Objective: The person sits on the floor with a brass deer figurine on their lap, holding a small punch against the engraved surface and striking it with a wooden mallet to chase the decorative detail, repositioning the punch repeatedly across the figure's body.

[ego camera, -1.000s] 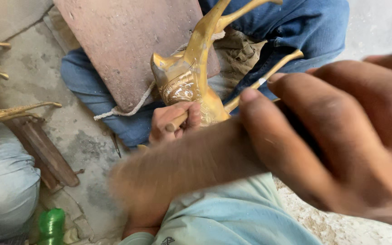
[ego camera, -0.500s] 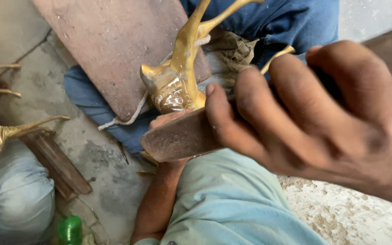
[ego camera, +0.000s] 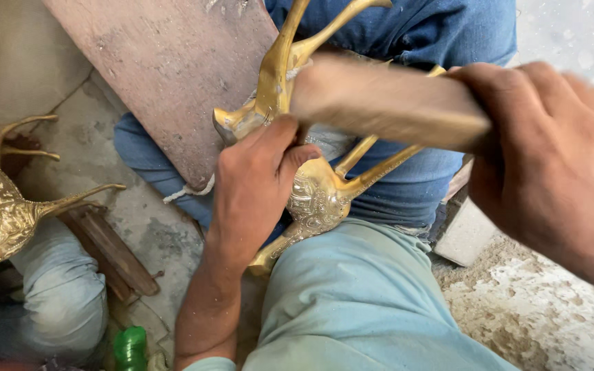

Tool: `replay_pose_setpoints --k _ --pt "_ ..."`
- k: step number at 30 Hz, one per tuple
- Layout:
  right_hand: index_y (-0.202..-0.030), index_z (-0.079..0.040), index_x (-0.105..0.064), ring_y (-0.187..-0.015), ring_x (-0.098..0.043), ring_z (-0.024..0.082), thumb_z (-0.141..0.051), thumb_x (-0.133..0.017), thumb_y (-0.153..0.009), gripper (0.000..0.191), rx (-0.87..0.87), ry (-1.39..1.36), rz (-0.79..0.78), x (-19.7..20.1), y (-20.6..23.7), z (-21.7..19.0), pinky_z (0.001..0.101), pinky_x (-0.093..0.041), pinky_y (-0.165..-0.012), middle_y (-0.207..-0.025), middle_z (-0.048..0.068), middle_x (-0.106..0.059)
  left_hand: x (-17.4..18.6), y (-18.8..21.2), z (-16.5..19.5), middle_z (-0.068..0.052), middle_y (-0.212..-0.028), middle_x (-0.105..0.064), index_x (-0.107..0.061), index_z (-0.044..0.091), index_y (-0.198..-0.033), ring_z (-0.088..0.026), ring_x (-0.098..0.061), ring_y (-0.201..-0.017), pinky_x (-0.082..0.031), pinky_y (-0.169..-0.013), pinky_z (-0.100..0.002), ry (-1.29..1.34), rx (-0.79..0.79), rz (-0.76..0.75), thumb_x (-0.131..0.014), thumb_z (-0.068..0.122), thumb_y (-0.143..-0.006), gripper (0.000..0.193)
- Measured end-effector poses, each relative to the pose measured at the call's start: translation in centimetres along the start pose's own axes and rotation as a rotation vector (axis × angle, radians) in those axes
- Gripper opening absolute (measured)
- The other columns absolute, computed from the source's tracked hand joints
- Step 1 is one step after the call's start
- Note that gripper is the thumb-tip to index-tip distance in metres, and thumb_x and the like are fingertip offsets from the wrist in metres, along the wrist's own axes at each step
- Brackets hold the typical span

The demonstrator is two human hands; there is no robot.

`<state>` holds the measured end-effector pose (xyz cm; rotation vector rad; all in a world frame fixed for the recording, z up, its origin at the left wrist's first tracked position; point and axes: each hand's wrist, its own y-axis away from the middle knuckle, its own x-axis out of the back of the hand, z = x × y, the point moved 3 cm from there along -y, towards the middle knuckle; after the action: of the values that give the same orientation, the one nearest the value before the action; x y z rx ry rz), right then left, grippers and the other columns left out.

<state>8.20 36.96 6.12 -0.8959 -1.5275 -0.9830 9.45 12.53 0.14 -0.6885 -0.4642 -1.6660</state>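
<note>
Gripping brass deer figure in left hand, right hand clutching blurred wooden tool above it

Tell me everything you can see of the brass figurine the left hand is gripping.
The brass figurine looks like a golden, shiny metal animal with an embossed, patterned body and long thin legs or horns reaching up and to the right. It lies tilted across the person's lap, against blue and pale green trousers. The left hand clamps its middle. The right hand holds a blurred brownish tool across its upper limbs; actual contact cannot be told.
</note>
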Motion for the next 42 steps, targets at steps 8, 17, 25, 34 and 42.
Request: replay_pose_setpoints --k 8,17,25,34,42 --pt "-0.138 0.001 -0.050 -0.083 -0.067 0.040 -0.004 -0.067 -0.081 0.060 -0.165 -0.363 0.013 -5.0 4.0 -1.0 0.0497 -0.053 -0.069 -0.101 0.024 -0.065 -0.9 -2.7 0.0 -0.014 -0.083 -0.069 -0.066 0.008 -0.105 -0.035 -0.072 -0.083 -0.054 -0.068 -0.045 -0.052 -0.185 -0.423 -0.070 0.008 -0.091 0.015" --pt "-0.139 0.002 -0.046 -0.088 -0.069 0.042 -0.007 -0.074 -0.083 0.063 -0.330 -0.467 0.095 -6.6 5.0 -0.3 0.0500 -0.054 -0.076 -0.107 0.026 -0.067 -1.5 -3.4 -0.3 -0.011 -0.083 -0.070 -0.063 0.009 -0.104 -0.031 -0.075 -0.083 -0.055 -0.063 -0.045 -0.096 -0.137 -0.519 -0.062 0.008 -0.094 0.010" --pt "-0.130 0.003 -0.056 -0.090 -0.068 0.043 0.004 -0.070 -0.077 0.055 -0.163 -0.309 0.189 -3.7 2.8 -1.2 0.0507 -0.054 -0.076 -0.104 0.026 -0.068 -0.2 -1.8 0.5 -0.015 -0.087 -0.066 -0.063 0.006 -0.109 -0.039 -0.068 -0.087 -0.052 -0.070 -0.048 -0.097 -0.130 -0.332 -0.076 0.012 -0.093 0.021" --pt "-0.144 0.006 -0.046 -0.096 -0.066 0.029 0.008 -0.073 -0.095 0.057 -0.049 -0.431 0.227 -4.0 4.3 2.0 0.0366 -0.054 -0.083 -0.111 0.023 -0.061 1.7 3.5 -0.9 -0.008 -0.117 -0.075 -0.065 0.000 -0.129 -0.019 -0.078 -0.100 -0.063 -0.085 -0.030 0.035 -0.045 0.234 -0.080 0.012 -0.101 0.034" --pt "-0.134 0.001 -0.055 -0.103 -0.063 0.029 0.009 -0.077 -0.094 0.046 0.031 -0.312 0.291 -1.2 2.7 1.0 0.0337 -0.052 -0.087 -0.118 0.017 -0.058 -2.9 5.3 -5.1 -0.012 -0.100 -0.072 -0.047 0.005 -0.120 -0.026 -0.075 -0.089 -0.065 -0.076 -0.035 0.224 -0.310 0.448 -0.075 0.000 -0.100 0.035"
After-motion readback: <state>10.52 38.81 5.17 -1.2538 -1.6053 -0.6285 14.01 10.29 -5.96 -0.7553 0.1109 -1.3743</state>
